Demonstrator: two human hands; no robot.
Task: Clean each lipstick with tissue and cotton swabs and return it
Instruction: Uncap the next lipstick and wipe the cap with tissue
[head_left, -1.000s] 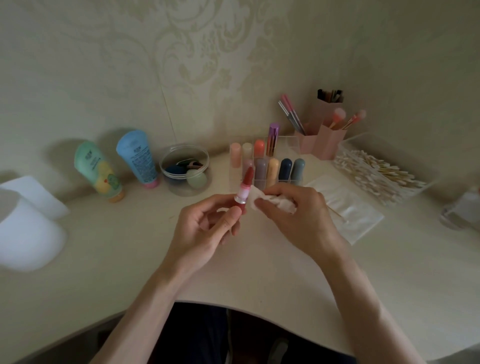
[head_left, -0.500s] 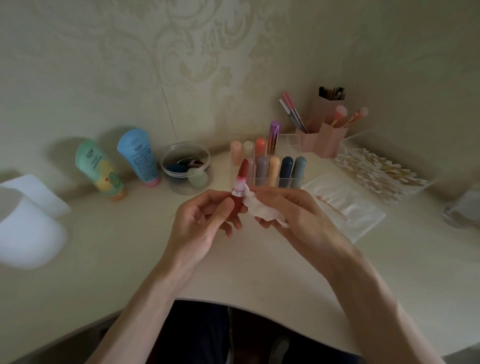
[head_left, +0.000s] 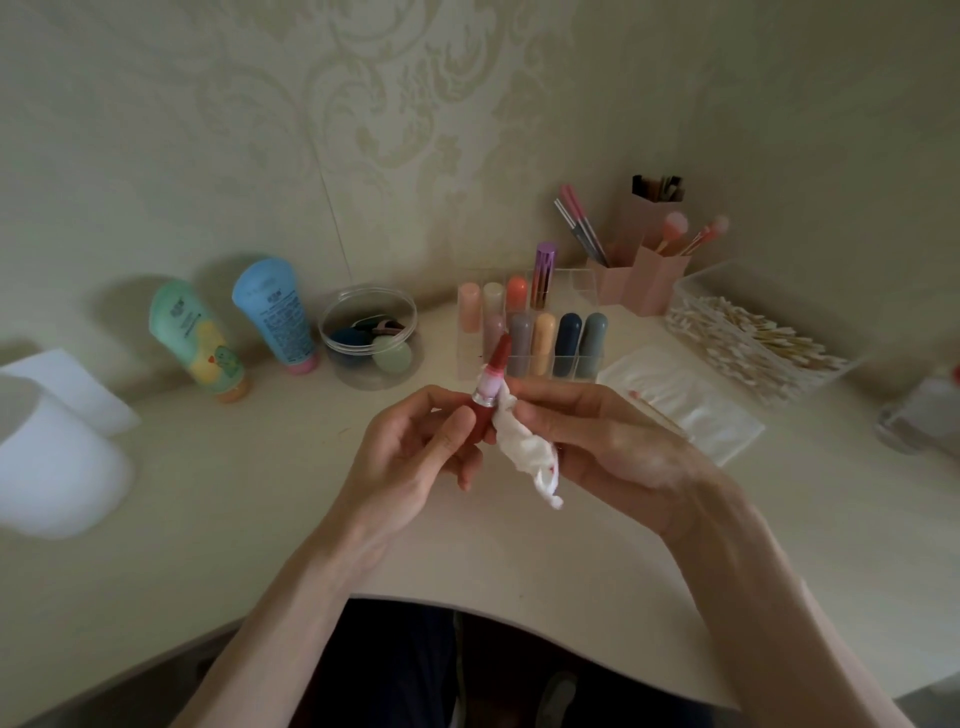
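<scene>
Fingers (head_left: 451, 432) of the left hand (head_left: 410, 460) curl round the red base of the open lipstick (head_left: 491, 383) and hide most of it. The bullet stands nearly upright above the tabletop (head_left: 249, 499). The right hand (head_left: 610, 441) pinches a crumpled, red-stained tissue (head_left: 531, 457) against the lipstick's side; its fingertips are tucked behind the tissue. Beyond, a clear organizer (head_left: 589, 364) holds capped lipsticks, partly blocked by the raised bullet. Cotton swabs (head_left: 748, 340) fill a clear box to the right. A glassy object (head_left: 917, 415) at the right edge is blurred and cut off.
</scene>
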